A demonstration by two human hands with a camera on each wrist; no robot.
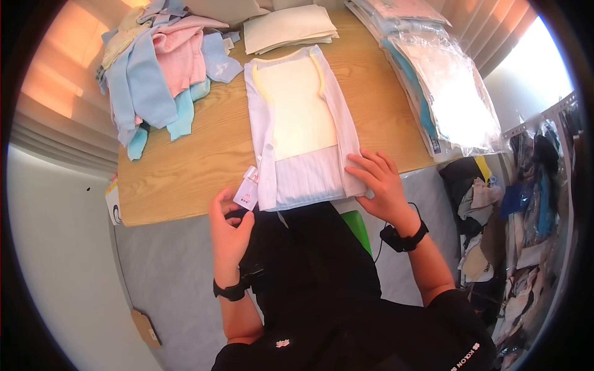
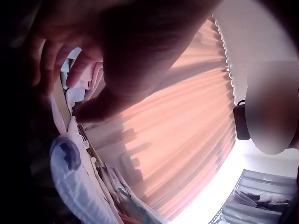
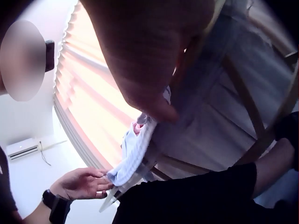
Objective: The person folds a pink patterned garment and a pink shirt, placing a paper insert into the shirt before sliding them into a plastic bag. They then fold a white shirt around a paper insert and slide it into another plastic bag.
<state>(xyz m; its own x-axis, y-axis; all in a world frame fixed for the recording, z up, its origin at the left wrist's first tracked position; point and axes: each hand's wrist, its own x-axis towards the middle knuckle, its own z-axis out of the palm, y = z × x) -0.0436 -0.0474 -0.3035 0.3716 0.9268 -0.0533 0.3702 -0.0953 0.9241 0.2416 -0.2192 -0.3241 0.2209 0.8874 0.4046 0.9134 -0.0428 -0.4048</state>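
Observation:
A pale lilac garment [image 1: 309, 176] with yellow trim lies at the table's front edge, a cream sheet [image 1: 297, 111] showing between its turned-in sides. My right hand [image 1: 387, 191] rests its spread fingers on the lower right side of the cloth, thumb near the corner. Beside the lower left corner is my left hand [image 1: 229, 232], fingers loosely bent, close to a small printed tag [image 1: 247, 193]; whether it touches the tag I cannot tell. In the right wrist view the left hand [image 3: 84, 184] has its fingertips at the garment's end [image 3: 124, 172].
Blue, pink and yellow clothes [image 1: 151, 74] are heaped at the back left. A stack of cream sheets [image 1: 288, 29] lies at the back, and plastic-wrapped packages [image 1: 442, 86] are piled on the right. Bagged clothes [image 1: 532, 185] stand beyond the table on the right.

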